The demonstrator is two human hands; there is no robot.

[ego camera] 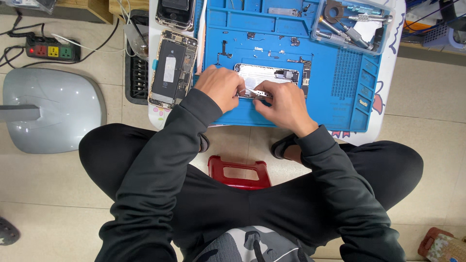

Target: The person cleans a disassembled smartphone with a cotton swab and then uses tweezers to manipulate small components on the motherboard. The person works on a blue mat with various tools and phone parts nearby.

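At the far left a power strip (pixel 52 50) lay on the floor, with a grey domed lamp base (pixel 53 110) nearer. On the left part of the bench (pixel 388 92), an opened phone (pixel 173 68) lay with its long axis running near to far, insides showing, beside the blue work mat (pixel 349 77). On the mat lay a silver phone housing (pixel 268 77), its long axis running left to right, its right end carrying the dark parts. The left hand (pixel 221 87) rested on the housing's near left edge, its grip closed over that edge. The right hand (pixel 284 104) sat just right of it, its grip narrow and pinched on metal tweezers (pixel 256 93), which pointed left toward the left hand's fingers. Farther right, at the mat's far corner, a clear tray (pixel 354 24) held screwdriver tools. A red stool (pixel 238 172) showed between the person's knees.
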